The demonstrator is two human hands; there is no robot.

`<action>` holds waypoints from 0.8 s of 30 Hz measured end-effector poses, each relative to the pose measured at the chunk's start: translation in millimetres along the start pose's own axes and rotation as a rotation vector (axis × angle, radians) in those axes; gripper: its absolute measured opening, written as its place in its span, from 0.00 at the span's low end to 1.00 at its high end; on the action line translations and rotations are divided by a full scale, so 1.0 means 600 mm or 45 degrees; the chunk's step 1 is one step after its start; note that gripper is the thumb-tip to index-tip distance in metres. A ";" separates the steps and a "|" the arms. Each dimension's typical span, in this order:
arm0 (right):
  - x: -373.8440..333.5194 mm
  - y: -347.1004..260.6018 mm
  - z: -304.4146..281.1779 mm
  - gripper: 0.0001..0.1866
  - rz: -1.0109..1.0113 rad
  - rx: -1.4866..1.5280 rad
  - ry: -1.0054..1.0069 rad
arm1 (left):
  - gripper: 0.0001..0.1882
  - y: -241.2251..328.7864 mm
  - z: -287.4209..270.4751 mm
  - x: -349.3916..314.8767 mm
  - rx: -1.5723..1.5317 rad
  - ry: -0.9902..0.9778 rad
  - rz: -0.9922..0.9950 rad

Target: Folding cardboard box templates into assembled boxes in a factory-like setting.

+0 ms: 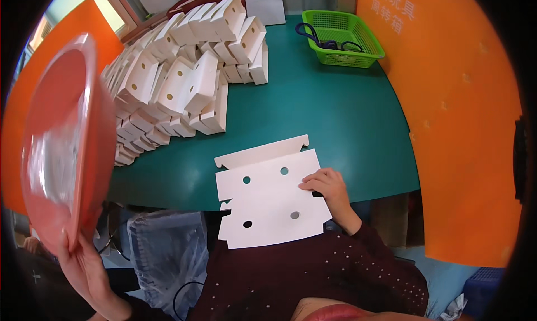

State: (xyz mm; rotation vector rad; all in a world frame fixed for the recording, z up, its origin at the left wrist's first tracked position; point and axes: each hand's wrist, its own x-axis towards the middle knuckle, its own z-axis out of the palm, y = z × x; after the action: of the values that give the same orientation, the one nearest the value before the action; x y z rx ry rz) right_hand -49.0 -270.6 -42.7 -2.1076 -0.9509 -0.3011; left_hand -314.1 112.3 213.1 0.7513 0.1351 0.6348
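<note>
The left hand is clamped on the lower rim of a pink basin, raised on edge at the desk's left side. The right hand's fingers touch a white cardboard blank overhanging the desk's near edge; thumb hidden, grip indeterminable. Stacked white boxes occupy the far left corner, a green basket the far right.

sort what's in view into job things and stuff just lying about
Likely the job:
White cardboard sheet, touched by right fingers
Pink basin, at left fingers
Stacked white boxes

Probably lying about:
Green basket, dark cord inside
Clear plastic bag
</note>
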 end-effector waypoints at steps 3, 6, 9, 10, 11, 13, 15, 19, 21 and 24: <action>0.002 -0.002 0.003 0.09 -0.028 0.022 0.019 | 0.21 -0.034 0.070 0.068 -0.148 -0.248 -0.179; -0.009 0.010 0.007 0.09 0.005 -0.027 0.032 | 0.18 -0.129 0.152 0.204 -0.307 -0.425 -0.525; -0.011 0.011 0.007 0.09 0.033 -0.018 0.038 | 0.15 -0.242 0.244 0.310 -0.310 -0.597 -0.716; -0.008 0.005 0.006 0.09 0.038 -0.009 0.029 | 0.15 -0.270 0.264 0.344 -0.375 -0.595 -0.823; -0.005 0.000 0.007 0.09 0.024 -0.014 0.042 | 0.14 -0.304 0.266 0.397 -0.312 -0.569 -0.786; -0.006 0.003 0.011 0.10 0.020 0.031 0.031 | 0.14 -0.377 0.332 0.404 -0.358 -0.458 -0.897; -0.008 0.003 0.006 0.11 0.019 0.015 0.021 | 0.15 -0.462 0.399 0.410 -0.247 -0.236 -0.831; -0.007 0.007 0.004 0.14 0.006 0.023 0.028 | 0.18 -0.616 0.446 0.464 -0.216 -0.098 -0.934; -0.004 0.005 0.000 0.15 0.038 0.042 0.033 | 0.16 -0.672 0.464 0.478 -0.187 -0.032 -0.953; -0.005 0.002 -0.002 0.16 0.079 0.071 0.015 | 0.15 -0.730 0.481 0.486 -0.196 0.119 -0.944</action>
State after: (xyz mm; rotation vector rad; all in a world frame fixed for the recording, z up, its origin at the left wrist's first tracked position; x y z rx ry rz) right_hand -50.1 -273.5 -43.9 -2.0782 -0.8756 -0.2524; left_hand 231.3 -132.0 160.2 0.4697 0.4223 -0.0292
